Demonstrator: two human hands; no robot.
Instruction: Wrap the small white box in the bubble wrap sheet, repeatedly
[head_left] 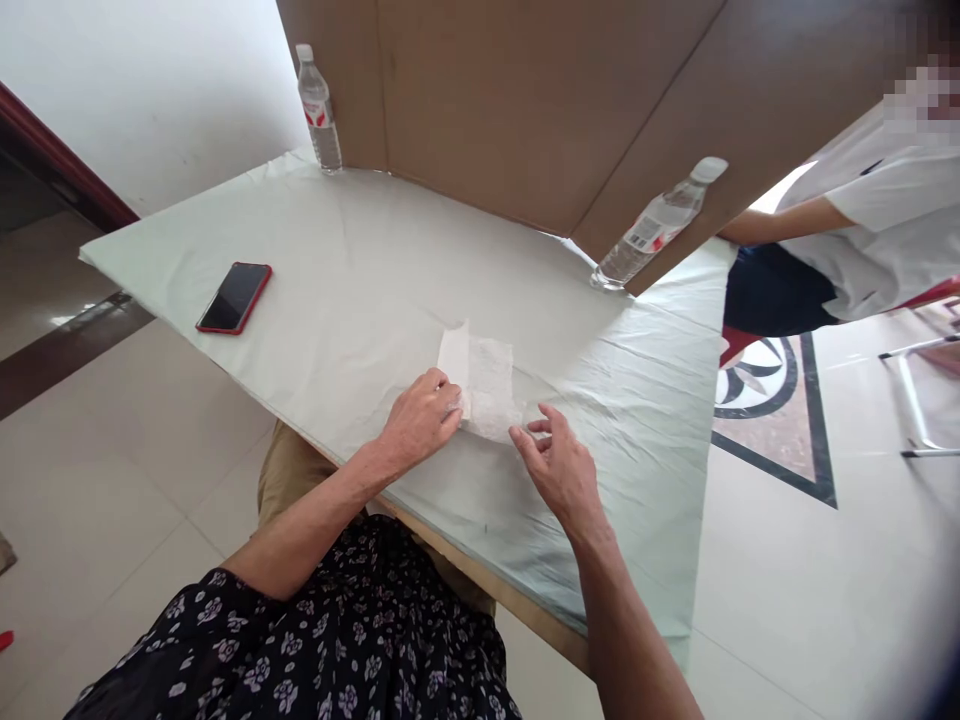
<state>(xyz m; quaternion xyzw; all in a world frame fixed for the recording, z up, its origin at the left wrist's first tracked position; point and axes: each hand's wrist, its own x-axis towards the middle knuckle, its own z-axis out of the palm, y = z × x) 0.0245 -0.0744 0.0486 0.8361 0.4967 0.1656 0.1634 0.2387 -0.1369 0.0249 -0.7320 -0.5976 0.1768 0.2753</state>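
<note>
A white paper tissue (484, 378), partly folded with one flap raised, lies on the pale green table cover (352, 290). My left hand (420, 420) rests on the tissue's left edge, fingers curled and pressing it down. My right hand (559, 465) sits just right of the tissue's near corner, fingers spread and loosely bent, fingertips touching or nearly touching the paper.
A red-cased phone (234, 297) lies at the table's left. Two clear water bottles (319, 108) (656, 225) stand against a brown cardboard screen (525, 100) at the back. Another person in a white shirt (877, 210) sits at the right. The tiled floor shows around the table.
</note>
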